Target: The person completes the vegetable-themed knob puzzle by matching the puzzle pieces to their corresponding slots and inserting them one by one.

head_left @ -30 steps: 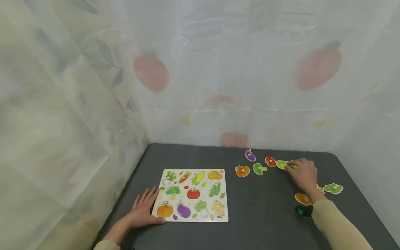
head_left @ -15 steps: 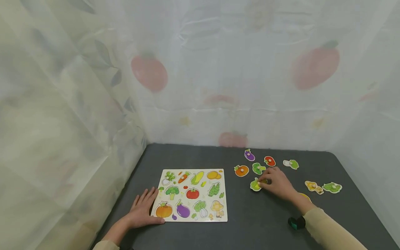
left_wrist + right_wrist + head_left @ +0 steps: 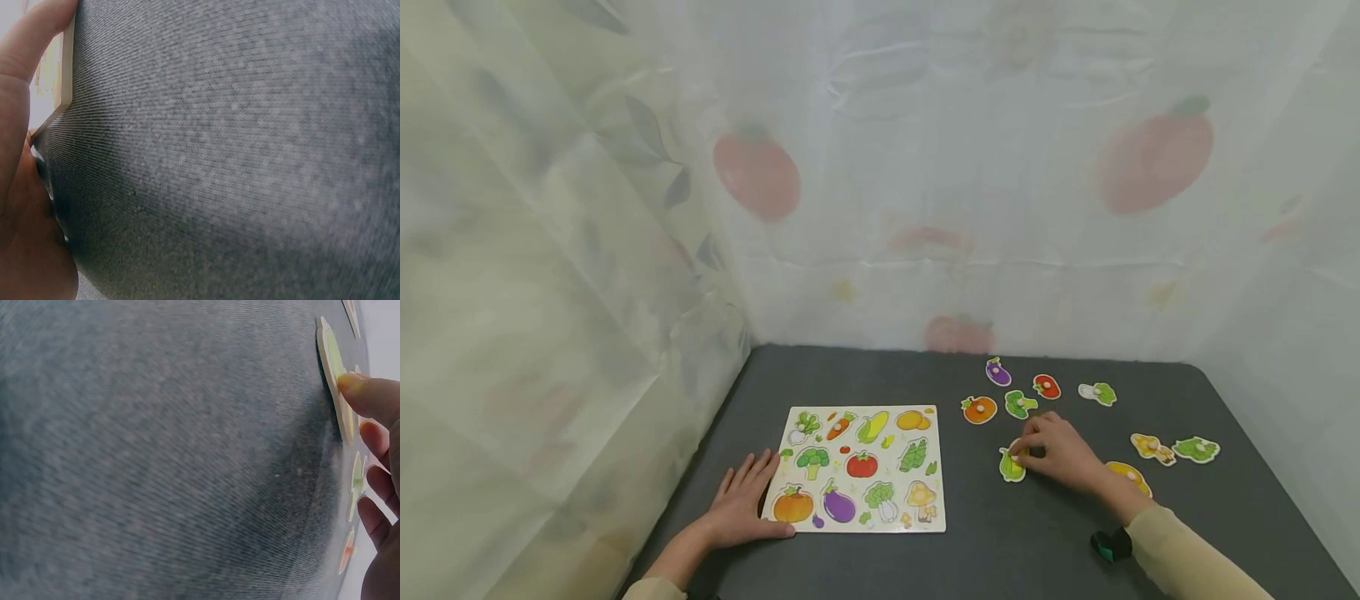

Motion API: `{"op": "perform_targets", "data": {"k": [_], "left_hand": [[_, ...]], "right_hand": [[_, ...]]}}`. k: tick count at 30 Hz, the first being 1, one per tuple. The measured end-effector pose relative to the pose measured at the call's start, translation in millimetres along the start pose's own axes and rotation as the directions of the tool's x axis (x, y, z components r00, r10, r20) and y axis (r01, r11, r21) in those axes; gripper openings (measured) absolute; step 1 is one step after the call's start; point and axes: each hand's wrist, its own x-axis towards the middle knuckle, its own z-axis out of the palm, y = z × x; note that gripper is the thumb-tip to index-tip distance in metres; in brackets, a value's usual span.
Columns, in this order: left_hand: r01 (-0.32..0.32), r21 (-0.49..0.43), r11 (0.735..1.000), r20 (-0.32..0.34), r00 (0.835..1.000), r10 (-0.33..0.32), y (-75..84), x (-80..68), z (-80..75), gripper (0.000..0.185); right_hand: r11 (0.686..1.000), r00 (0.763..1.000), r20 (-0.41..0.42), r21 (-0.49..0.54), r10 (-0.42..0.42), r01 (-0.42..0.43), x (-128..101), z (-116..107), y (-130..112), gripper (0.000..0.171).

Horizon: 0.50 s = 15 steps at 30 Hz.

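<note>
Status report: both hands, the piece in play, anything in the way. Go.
Left hand flat at the puzzle board edge. Right hand pinching the corn piece on the table. Nothing between piece and board.

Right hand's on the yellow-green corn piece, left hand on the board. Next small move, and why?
Probably lift the corn piece and carry it left to the puzzle board. The right hand pinches it on the dark table, apart from the board, and the left hand lies flat at the board's edge.
</note>
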Motion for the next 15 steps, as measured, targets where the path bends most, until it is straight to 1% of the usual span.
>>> {"op": "perform_targets", "data": {"k": [3,5,8,10,12,15], "left_hand": [[0.002,0.002,1.000,0.001,1.000,-0.002,-0.4,0.0,0.7,0.130],[0.002,0.002,1.000,0.000,1.000,-0.002,-0.7,-0.1,1.1,0.130],[0.002,0.006,1.000,0.001,1.000,-0.002,-1.3,0.0,1.4,0.131],[0.002,0.002,1.000,0.002,1.000,-0.002,-1.4,0.0,1.1,0.130],[0.000,-0.003,1.000,0.004,1.000,0.000,-1.1,0.0,0.4,0.130],[-0.004,-0.009,1.000,0.001,1.000,0.004,-0.7,-0.2,-0.7,0.130]], "right_hand": [[1.000,0.999,0.018,0.007,0.027,-0.027,-2.2,2.0,-0.4,0.013],[0.999,0.999,0.015,0.013,0.045,-0.045,-3.5,3.1,-0.9,0.012],[0.995,0.995,0.005,0.024,0.099,-0.099,-5.6,4.9,-2.6,0.011],[0.986,0.987,0.003,0.030,0.162,-0.162,-7.1,7.0,-4.1,0.009],[0.973,0.973,0.001,0.037,0.230,-0.230,-8.7,9.4,-6.2,0.009],[0.950,0.951,-0.024,0.060,0.309,-0.307,-10.2,13.3,-10.9,0.008]]}}
